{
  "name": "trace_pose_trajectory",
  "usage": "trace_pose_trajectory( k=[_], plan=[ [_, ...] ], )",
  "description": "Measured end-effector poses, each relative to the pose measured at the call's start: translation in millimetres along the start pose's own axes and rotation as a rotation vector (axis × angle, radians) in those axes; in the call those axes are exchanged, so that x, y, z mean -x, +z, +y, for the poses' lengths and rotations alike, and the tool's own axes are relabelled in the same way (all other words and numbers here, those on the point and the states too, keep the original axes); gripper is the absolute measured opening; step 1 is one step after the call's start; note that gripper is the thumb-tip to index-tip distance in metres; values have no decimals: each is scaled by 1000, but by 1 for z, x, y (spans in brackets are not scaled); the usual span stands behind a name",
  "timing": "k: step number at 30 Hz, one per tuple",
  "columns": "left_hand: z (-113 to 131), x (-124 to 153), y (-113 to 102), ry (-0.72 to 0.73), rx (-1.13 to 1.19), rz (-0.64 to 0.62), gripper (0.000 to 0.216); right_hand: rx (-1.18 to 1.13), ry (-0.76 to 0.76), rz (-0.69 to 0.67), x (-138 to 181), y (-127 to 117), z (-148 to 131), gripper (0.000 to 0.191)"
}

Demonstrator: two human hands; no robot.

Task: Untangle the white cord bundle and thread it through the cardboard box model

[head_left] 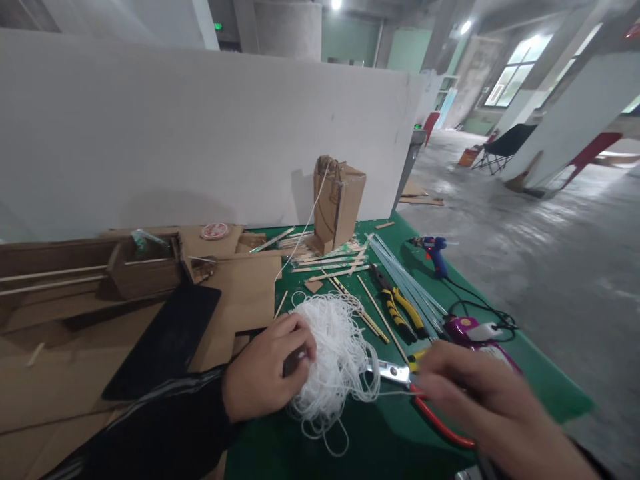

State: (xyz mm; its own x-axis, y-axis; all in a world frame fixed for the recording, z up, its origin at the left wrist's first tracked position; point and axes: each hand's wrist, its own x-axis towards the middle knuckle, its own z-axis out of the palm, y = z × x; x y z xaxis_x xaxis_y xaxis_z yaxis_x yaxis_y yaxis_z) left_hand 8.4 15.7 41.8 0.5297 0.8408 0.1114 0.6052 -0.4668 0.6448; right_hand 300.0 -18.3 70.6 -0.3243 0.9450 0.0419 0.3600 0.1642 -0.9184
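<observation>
My left hand [267,370] is curled round the left side of a loose bundle of white string [335,353] on the green mat [390,440]. My right hand [475,393] is blurred by motion, its fingers drawn together near the red-handled scissors [400,375], which lie on the mat with blades pointing at the string. Whether it grips the scissors or a strand of string is unclear.
Yellow-handled pliers [400,310], thin wooden sticks [370,313], clear glue sticks [405,280], a blue glue gun [434,252] and a purple tool [475,331] lie on the mat. A small cardboard structure [336,203] stands at the back. Cardboard sheets and a black panel [165,340] lie left.
</observation>
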Motion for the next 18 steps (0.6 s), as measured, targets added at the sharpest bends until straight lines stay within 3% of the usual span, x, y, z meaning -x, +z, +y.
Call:
trace_pose_trajectory(
  k=[2,4,6,8,13,18],
  plan=[
    [-1,1,0,28,-7,-15,16,274,41,-105,-21,29,-2,19],
    [-3,2,1,39,-11,-16,18,477,28,-165,-34,57,-1,28],
    [-5,3,3,33,-13,-9,18,620,11,-181,-40,77,2,32],
    [-6,3,4,24,-13,-8,16,705,-18,-184,-41,88,5,25],
    [-7,2,6,15,-10,-3,9,667,-87,-209,-40,80,8,17],
    [-8,2,10,0,-37,6,10,323,-167,-228,-44,60,2,22]
  ],
)
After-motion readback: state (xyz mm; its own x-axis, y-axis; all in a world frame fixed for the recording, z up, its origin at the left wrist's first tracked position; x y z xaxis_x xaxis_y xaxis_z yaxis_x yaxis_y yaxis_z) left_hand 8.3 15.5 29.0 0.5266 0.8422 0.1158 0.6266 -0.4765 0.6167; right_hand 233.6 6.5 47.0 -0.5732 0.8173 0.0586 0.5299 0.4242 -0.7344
